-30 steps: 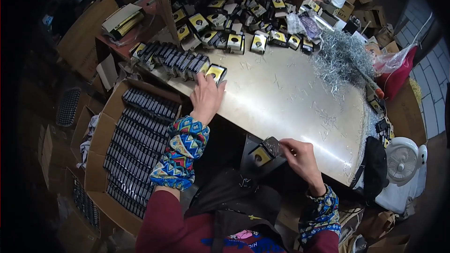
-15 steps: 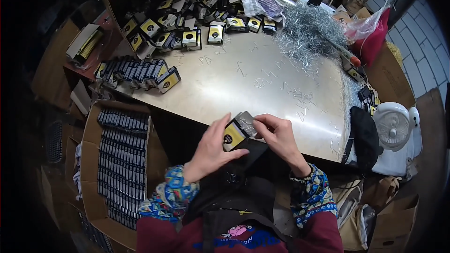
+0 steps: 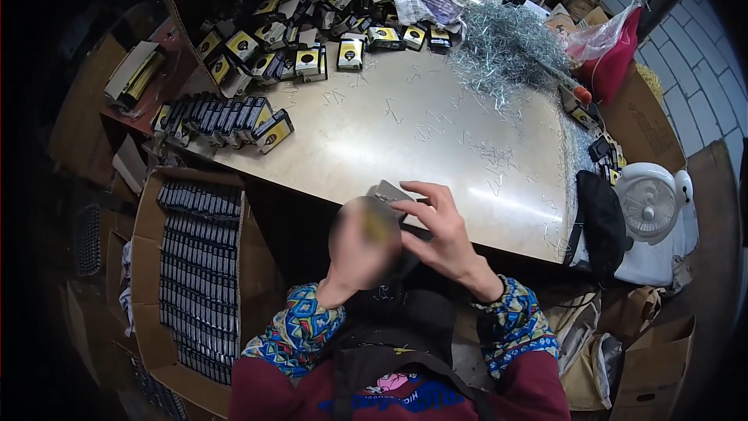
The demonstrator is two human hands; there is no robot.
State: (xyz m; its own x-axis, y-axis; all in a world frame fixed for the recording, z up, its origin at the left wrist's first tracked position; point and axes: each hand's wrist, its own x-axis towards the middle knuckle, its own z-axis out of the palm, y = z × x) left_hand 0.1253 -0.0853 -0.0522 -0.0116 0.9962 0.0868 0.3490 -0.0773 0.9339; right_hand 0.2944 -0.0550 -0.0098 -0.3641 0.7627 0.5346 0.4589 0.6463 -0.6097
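A small yellow-and-black cardboard box [image 3: 383, 189] is held above my lap, at the near edge of the table. My left hand [image 3: 360, 245] grips it from the left; a round blur covers most of the hand and the box's front. The grey-white flap at its far end stands open. My right hand [image 3: 442, 232] is on the box's right side, index finger at the open end and thumb lower down, with a pale flap between them. The upper fingers are stretched out. What is inside the box is hard to make out.
A metal-topped table [image 3: 374, 132] carries scattered nails, a heap of nails [image 3: 510, 51] and a pile of small boxes [image 3: 312, 23]. Boxes stand in a row [image 3: 226, 121] at left. Below it, a carton [image 3: 144, 265] holds packed boxes. A white fan [image 3: 649, 206] stands right.
My right fingers have spread from a pinch at the box's open end. My left hand and the box have shifted slightly left, and the view has moved a little.
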